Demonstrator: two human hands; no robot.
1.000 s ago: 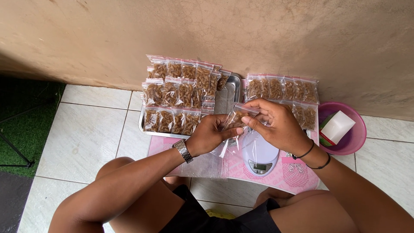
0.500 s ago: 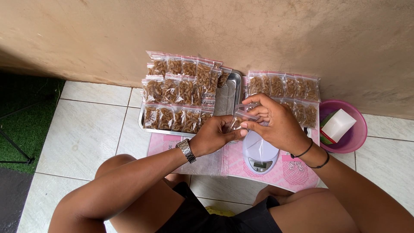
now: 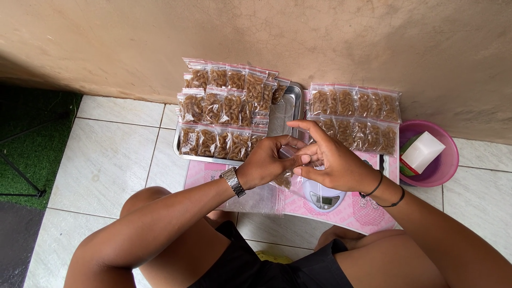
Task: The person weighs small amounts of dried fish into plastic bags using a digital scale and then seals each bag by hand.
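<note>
- Fingertips [image 3: 312, 156] of both hands pinched on small clear zip bag [image 3: 285, 160], above pink mat [image 3: 368, 210].
- Left hand [image 3: 266, 162] grips bag, right hand [image 3: 333, 162] at top edge.
- Step likely sealing; next needs firm press along zip.
- Digital scale [image 3: 322, 194] just below, filled bags on metal tray [image 3: 285, 109] beyond.

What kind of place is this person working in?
Probably a home floor used for small-scale snack packing: white floor tiles against a bare wall, rows of filled bags on a metal tray, and a small scale.

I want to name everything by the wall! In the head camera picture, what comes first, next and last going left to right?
Green artificial grass → metal tray stacked with small filled bags → second group of filled bags → pink bowl holding a white box.
</note>
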